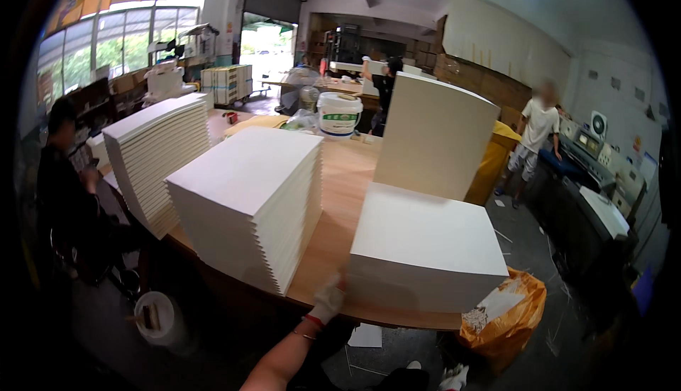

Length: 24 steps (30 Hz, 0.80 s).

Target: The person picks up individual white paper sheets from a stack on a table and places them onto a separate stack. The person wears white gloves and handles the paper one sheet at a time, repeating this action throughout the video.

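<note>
My left hand (328,302), in a white glove with a red band and a bracelet at the wrist, is at the table's front edge. Its somewhat blurred fingers stretch forward beside the near left corner of a low stack of white sheets (428,229); whether they touch it I cannot tell. It appears to hold nothing. What looks like my right hand (454,377), in a pale glove, shows low at the bottom edge, its fingers unclear. A taller stack of white boards (248,171) with ridged sides stands to the left.
Behind the low stack rises a tall pale stack (434,136). Another ridged stack (159,150) is at far left. A white bucket (339,114) stands on the wooden table (340,178). An orange bag of scraps (507,320) and a white pail (157,320) flank me; people work nearby.
</note>
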Each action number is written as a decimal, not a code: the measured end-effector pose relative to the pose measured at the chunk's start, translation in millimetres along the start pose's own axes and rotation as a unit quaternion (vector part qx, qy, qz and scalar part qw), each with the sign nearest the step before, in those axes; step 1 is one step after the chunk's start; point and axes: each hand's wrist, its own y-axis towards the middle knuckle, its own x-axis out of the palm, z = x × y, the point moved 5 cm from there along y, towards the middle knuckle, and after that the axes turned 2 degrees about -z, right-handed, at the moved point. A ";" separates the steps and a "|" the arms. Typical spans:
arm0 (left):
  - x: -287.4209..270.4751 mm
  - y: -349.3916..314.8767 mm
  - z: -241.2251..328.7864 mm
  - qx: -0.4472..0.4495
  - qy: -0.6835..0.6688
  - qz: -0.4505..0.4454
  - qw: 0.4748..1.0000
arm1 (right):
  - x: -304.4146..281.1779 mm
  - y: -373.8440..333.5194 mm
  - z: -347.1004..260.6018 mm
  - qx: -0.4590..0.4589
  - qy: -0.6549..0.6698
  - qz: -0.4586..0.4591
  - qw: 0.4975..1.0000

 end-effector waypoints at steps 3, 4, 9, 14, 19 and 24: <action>-32.4 -13.6 55.1 -0.036 0.094 -0.071 0.992 | 33.6 -54.9 4.5 0.367 0.005 0.081 0.927; -33.3 -12.4 51.7 -0.009 0.050 -0.031 0.998 | 41.6 -55.8 -4.4 0.373 -0.022 0.058 0.926; -39.7 -11.2 42.7 0.046 0.048 0.018 0.998 | 74.4 -56.1 -28.4 0.365 -0.153 -0.075 0.915; -35.7 -10.5 63.9 -0.031 0.078 -0.048 0.995 | 58.3 -80.9 -12.7 0.339 -0.273 -0.191 0.880; -34.3 -7.3 40.4 -0.046 0.106 -0.049 0.992 | 46.9 -105.1 45.1 0.302 -0.341 -0.335 0.825; -42.2 -10.9 59.2 -0.005 0.108 0.002 0.994 | 43.9 -117.5 76.9 0.070 -0.490 -0.465 0.734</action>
